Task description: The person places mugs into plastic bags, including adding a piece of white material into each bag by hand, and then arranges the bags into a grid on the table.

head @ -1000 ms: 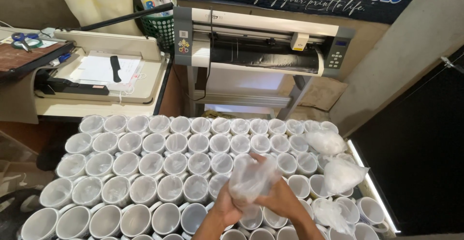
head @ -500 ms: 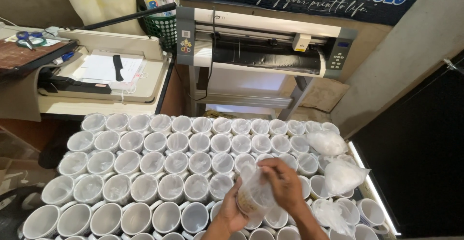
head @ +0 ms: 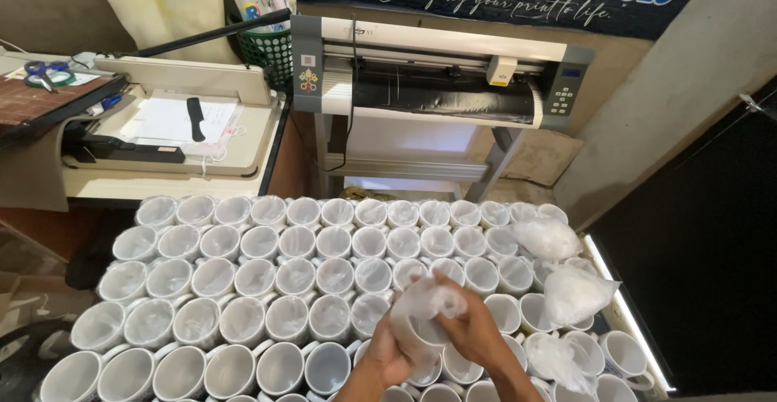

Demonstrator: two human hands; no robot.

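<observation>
A print-shop worktop (head: pixel 623 309) carries packed rows of white mugs (head: pixel 297 242). Above its near edge, left hand (head: pixel 388 353) and right hand (head: pixel 469 329) have their fingers closed on a plastic-wrapped mug (head: pixel 417 321). A slip could drop it onto neighbours. Loose plastic bags (head: pixel 571 293) clutter the right; a vinyl cutter (head: pixel 437 74) stands behind.

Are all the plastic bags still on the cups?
No, loose clear plastic bags lie crumpled on the white mugs at the right.
</observation>
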